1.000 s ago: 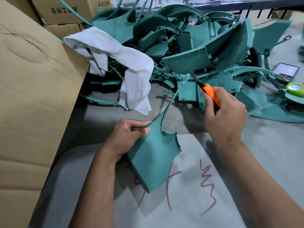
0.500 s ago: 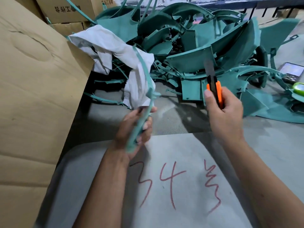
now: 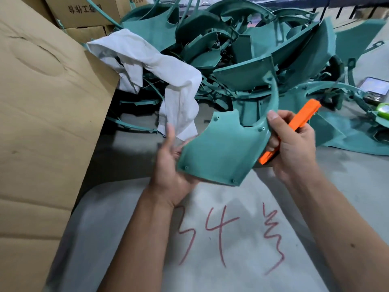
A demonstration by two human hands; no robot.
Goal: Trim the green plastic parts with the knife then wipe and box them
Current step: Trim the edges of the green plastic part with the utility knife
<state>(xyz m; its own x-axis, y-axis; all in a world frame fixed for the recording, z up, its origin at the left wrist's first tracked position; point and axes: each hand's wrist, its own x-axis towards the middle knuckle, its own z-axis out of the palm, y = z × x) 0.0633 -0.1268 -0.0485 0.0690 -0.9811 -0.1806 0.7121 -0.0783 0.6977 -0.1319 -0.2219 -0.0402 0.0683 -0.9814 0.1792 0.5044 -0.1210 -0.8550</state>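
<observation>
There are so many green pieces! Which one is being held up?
The flat green piece with a curved arm, held between both hands above the grey mat. All the others lie heaped in the pile behind it.

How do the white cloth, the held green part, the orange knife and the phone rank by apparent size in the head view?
1. white cloth and held green part: look alike, and the part is nearer
2. orange knife
3. phone, cut by the frame edge
</observation>
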